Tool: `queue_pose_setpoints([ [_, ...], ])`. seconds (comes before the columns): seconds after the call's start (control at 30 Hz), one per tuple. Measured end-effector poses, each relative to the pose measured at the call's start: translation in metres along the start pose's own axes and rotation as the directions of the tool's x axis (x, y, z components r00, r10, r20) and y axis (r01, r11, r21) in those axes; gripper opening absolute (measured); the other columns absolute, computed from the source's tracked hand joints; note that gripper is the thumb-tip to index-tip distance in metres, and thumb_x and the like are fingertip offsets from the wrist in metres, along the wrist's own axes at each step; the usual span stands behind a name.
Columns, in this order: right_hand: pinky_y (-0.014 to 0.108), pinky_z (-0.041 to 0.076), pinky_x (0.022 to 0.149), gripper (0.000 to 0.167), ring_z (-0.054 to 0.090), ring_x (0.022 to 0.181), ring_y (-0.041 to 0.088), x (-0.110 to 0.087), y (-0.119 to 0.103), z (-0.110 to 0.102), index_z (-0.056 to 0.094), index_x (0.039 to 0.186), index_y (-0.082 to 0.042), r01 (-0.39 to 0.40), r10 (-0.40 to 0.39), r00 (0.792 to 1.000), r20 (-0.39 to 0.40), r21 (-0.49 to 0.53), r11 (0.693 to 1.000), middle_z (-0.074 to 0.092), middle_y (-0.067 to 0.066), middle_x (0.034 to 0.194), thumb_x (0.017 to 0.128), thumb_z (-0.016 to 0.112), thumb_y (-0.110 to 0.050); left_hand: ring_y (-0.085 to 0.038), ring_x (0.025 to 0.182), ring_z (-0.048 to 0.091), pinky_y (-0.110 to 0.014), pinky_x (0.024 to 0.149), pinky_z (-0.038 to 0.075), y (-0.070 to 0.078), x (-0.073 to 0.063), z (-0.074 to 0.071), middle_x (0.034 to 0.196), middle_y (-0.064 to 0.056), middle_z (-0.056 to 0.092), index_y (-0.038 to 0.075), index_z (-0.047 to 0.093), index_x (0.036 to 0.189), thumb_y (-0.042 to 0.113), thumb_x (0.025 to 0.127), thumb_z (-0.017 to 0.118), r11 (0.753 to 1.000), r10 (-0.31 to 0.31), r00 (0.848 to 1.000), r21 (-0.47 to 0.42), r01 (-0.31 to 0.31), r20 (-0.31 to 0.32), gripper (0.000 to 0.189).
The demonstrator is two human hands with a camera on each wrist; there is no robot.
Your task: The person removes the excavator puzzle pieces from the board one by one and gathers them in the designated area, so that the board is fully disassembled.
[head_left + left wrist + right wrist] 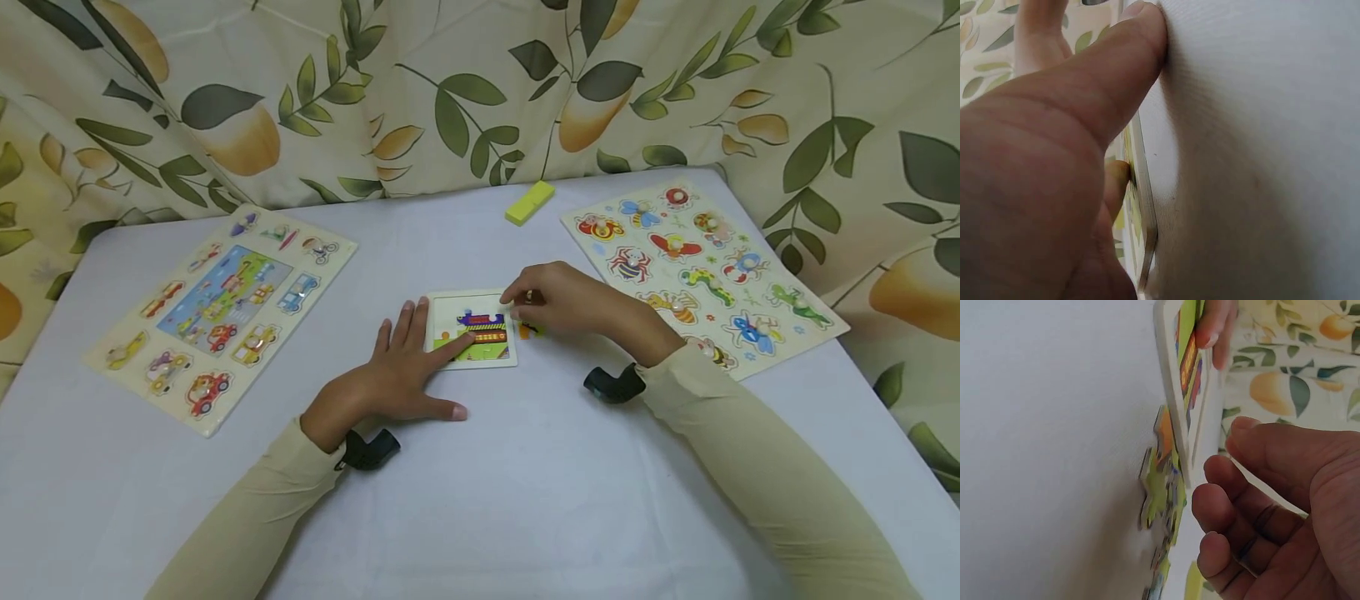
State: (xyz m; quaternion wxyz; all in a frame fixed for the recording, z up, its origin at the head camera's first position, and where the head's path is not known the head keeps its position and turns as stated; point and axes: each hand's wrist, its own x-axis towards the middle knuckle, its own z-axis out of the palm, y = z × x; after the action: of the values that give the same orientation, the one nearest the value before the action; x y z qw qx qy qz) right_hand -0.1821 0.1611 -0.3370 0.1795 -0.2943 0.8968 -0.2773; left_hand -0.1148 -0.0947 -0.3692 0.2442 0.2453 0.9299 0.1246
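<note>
A small framed jigsaw [484,350] with a partly assembled train picture lies at the middle of the table. My left hand [397,375] is spread flat at its left side, the index finger resting on the picture and the thumb on the cloth. Over the frame's upper right corner hovers my right hand [566,300], its fingers loosely curled. In the right wrist view I see nothing between the thumb [1272,447] and fingers. Loose jigsaw pieces [1157,487] lie beside the frame, mostly hidden under the right hand in the head view.
A vehicle peg puzzle board [300,250] lies at the left, and an insect peg puzzle board [738,321] at the right. A yellow block [529,203] sits near the back edge. A leaf-patterned curtain [480,92] hangs behind the white-covered table [510,492].
</note>
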Motion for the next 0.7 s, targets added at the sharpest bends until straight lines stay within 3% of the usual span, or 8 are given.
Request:
queue_pose_setpoints([
  [0.4, 0.031, 0.047, 0.070, 0.022, 0.055, 0.080, 0.019, 0.014, -0.009, 0.004, 0.070, 0.114, -0.003, 0.025, -0.025, 1.000, -0.015, 0.024, 0.999, 0.066, 0.005, 0.105, 0.094, 0.064, -0.006, -0.033, 0.140, -0.030, -0.061, 0.108, -0.010, 0.004, 0.002, 0.001, 0.160, -0.016, -0.016, 0.034, 0.023, 0.155, 0.063, 0.085, 0.062, 0.995, 0.046, 0.997, -0.082, -0.051, -0.059, 0.085],
  [0.6, 0.031, 0.048, 0.073, 0.022, 0.056, 0.084, 0.019, 0.018, -0.011, 0.007, 0.070, 0.116, -0.003, 0.017, -0.017, 1.000, -0.009, 0.025, 1.000, 0.066, 0.006, 0.107, 0.094, 0.065, -0.006, -0.034, 0.139, -0.031, -0.061, 0.109, -0.010, 0.006, 0.003, 0.001, 0.160, -0.017, -0.014, 0.038, 0.017, 0.156, 0.062, 0.087, 0.059, 0.992, 0.069, 0.996, -0.106, -0.076, -0.064, 0.084],
  [0.7, 0.031, 0.048, 0.074, 0.022, 0.056, 0.085, 0.019, 0.021, -0.013, 0.008, 0.070, 0.116, -0.003, 0.001, -0.001, 1.000, -0.009, 0.015, 1.000, 0.066, 0.007, 0.107, 0.094, 0.064, -0.006, -0.041, 0.137, -0.031, -0.062, 0.108, -0.010, 0.008, 0.004, 0.002, 0.159, -0.018, -0.017, 0.040, 0.014, 0.155, 0.063, 0.087, 0.059, 0.995, 0.058, 0.997, -0.079, -0.062, -0.051, 0.085],
])
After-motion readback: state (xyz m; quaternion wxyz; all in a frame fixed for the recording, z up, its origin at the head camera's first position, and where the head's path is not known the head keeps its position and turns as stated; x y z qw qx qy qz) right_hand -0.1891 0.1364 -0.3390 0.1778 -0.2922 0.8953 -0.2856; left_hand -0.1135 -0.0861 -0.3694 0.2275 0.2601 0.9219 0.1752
